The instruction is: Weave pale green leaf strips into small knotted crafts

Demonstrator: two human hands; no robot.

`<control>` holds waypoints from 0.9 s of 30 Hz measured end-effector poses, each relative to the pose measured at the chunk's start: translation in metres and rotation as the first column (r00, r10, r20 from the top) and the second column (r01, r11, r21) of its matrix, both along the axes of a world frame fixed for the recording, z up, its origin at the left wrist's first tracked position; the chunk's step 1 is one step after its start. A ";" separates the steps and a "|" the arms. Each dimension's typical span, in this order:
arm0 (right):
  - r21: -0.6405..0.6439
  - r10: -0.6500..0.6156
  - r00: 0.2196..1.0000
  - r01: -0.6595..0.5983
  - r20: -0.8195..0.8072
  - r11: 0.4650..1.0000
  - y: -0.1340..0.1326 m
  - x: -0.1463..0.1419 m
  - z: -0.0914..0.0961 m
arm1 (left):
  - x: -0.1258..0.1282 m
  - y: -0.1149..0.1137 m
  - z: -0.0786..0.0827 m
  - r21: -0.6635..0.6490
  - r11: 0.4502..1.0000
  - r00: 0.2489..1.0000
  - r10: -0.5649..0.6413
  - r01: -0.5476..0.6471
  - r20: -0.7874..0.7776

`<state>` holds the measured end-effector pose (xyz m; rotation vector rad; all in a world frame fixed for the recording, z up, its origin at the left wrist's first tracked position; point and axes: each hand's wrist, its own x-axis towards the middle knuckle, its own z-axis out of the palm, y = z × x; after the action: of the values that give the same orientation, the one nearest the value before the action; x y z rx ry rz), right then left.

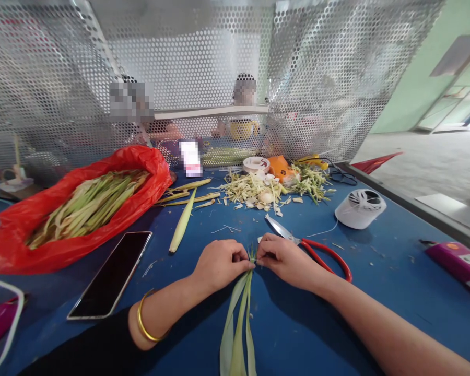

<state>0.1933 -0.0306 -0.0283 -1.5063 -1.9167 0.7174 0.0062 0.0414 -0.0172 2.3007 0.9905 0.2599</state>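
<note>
A small bundle of pale green husk leaves (238,334) hangs toward me over the blue table, its narrow ends gathered between my hands. My left hand (221,265) is closed, thumb and fingers pinching the gathered ends. Close on the other side, my right hand (285,261) pinches what looks like thin white thread at the same spot; the fingers partly hide it. Beyond my right hand lie scissors (327,255) with red handles, the blades pointing away to the left. A spool of white thread (361,210) stands farther right, a loose strand trailing from it.
At the left sits a red plastic bag (141,156) full of husks, with a phone (112,275) in front. A single husk (183,222) lies mid-table. Trimmings (254,189) and a tape roll (256,165) are farther back, before a perforated metal screen (203,62). People sit behind it.
</note>
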 end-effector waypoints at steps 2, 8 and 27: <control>0.002 0.002 1.000 -0.002 0.001 1.000 0.000 0.000 0.000 | 0.000 -0.001 0.001 -0.002 1.000 1.000 -0.027 0.027 0.005; -0.031 -0.004 1.000 0.004 0.019 1.000 -0.001 0.001 0.001 | -0.004 0.007 0.011 0.019 0.993 0.991 -0.118 0.120 -0.066; -0.050 0.157 0.908 -0.191 -0.390 0.980 -0.008 -0.006 0.018 | -0.008 0.015 0.013 0.257 0.947 0.958 -0.128 0.195 -0.257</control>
<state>0.1869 -0.0382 -0.0104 -1.1445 -1.7454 1.1017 -0.0022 0.0564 -0.0042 2.7072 0.9175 0.0575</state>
